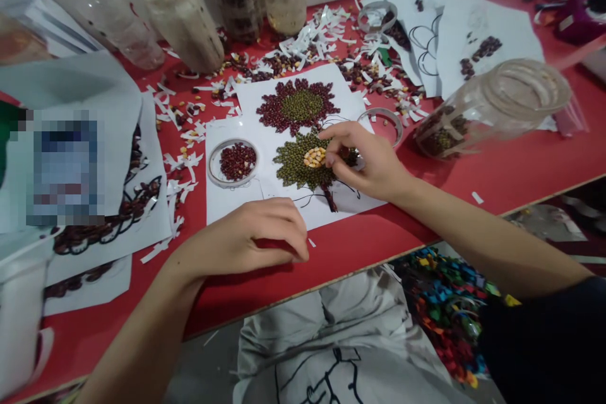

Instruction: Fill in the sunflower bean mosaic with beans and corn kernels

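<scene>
On a white sheet (222, 208) lies a flower of dark red beans (272, 104) with a green mung bean centre (302, 105). Below it is a second flower, with mung bean petals (288, 167), a yellow corn kernel centre (313, 158) and a red bean stem (330, 199). My right hand (367, 161) hovers at that corn centre, fingertips drawn together; whatever they pinch is too small to make out. Resting across the sheet's lower edge, my left hand (265, 233) is loosely curled, with nothing visible in it. Left of the flowers sits a round lid (211, 167) holding red beans (237, 161).
Several jars (182, 19) stand along the back. A clear jar (492, 101) with mung beans leans at right, near another ring-shaped lid (400, 129). Paper shreds (312, 31) and loose beans litter the red table (331, 249). Bean-covered sheets (146, 227) lie at left.
</scene>
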A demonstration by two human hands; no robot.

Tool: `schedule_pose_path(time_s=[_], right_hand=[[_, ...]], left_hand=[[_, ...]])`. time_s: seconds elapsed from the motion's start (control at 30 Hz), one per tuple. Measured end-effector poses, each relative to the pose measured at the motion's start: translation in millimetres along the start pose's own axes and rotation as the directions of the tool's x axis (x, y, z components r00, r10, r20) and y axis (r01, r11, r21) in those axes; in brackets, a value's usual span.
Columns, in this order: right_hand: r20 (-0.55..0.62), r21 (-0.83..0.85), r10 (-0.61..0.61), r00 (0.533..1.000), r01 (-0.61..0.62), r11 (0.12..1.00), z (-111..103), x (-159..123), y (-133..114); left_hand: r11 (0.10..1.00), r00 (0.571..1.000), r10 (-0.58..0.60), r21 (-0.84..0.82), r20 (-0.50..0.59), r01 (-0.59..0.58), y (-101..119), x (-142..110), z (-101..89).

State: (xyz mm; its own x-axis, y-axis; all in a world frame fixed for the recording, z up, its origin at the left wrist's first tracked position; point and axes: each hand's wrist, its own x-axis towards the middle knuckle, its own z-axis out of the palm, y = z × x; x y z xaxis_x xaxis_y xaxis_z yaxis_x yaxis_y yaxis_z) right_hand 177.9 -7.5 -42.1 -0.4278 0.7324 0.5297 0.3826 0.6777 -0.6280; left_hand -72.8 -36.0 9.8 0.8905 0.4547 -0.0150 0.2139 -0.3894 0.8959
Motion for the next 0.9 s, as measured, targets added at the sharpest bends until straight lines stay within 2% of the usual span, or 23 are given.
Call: schedule_pose_path(time_s=[0.1,0.17,0.27,0.33,0.47,0.6,0.67,0.77,0.83,0.9], right_hand=[[0.012,0.118,0.043,0.999,-0.044,0.992,-1.4,0.6,-4.0],[0.062,0.252,0.127,0.990,-0.139,0.958,-3.3,1.8,-7.9],[0.194,0.451,0.250,0.949,-0.313,0.836,-7.7,4.2,-13.5],[0.270,0.526,0.292,0.918,-0.394,0.754,-11.1,5.6,-15.4],[0.387,0.624,0.316,0.866,-0.498,0.602,-15.7,6.6,-14.6],[0.452,0.675,0.298,0.841,-0.540,0.502,-16.1,6.3,-13.0],[0.451,0.696,0.294,0.843,-0.538,0.475,-15.9,6.1,-13.3],[0.449,0.713,0.289,0.845,-0.534,0.454,-16.3,5.9,-14.4],[0.451,0.715,0.291,0.844,-0.537,0.449,-16.9,5.9,-15.1],[0.435,0.726,0.294,0.851,-0.524,0.445,-17.4,6.1,-15.3]], left_hand=[[1.000,0.999,-0.006,-0.010,0.046,0.007,-1.7,-0.2,0.8],[1.000,0.998,0.000,-0.012,0.069,0.001,-3.0,-0.6,1.2],[0.999,0.996,0.037,-0.007,0.076,-0.036,-4.1,-1.1,1.4],[0.999,0.997,0.043,-0.007,0.064,-0.042,-4.1,-1.2,1.4],[0.999,0.999,-0.040,-0.026,-0.001,0.040,-3.5,-1.4,1.5],[0.998,0.993,-0.060,-0.005,-0.106,0.060,-3.2,-1.8,1.0],[0.999,0.990,-0.052,-0.004,-0.132,0.052,-2.7,-2.0,0.6],[0.995,0.976,-0.101,-0.033,-0.191,0.097,-2.6,-2.4,-0.1],[0.997,0.970,-0.072,-0.023,-0.234,0.069,-3.2,-2.8,-0.8],[1.000,0.972,0.012,-0.007,-0.235,-0.014,-4.0,-3.4,-1.3]])
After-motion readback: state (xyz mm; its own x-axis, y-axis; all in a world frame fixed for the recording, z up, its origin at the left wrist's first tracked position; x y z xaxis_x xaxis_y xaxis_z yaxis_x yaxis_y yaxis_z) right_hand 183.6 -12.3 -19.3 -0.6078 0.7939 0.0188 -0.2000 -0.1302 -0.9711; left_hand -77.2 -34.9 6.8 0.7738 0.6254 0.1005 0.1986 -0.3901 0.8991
